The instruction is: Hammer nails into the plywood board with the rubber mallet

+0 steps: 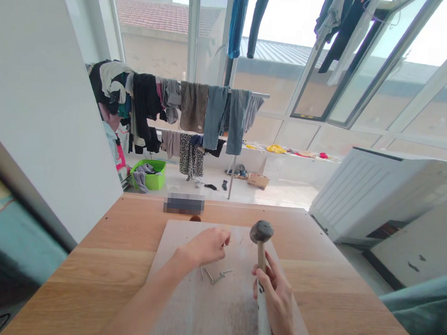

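Note:
A pale grey board (181, 314) lies on a wooden table (116, 252). My right hand (275, 300) is wrapped round the wooden handle of a hammer (261, 233), whose dark round head points up and away from me. My left hand (207, 244) rests on the board with its fingertips pinched together, apparently on a small nail that is too small to make out clearly. Several loose nails (215, 276) lie on the board between my two hands.
A small dark object (195, 218) sits at the board's far edge. Beyond the table stand a laundry rack with hanging clothes (197, 108), a green basket (149, 174) on the floor, and a white appliance (380, 192) at the right. A white wall (37, 122) runs along the left.

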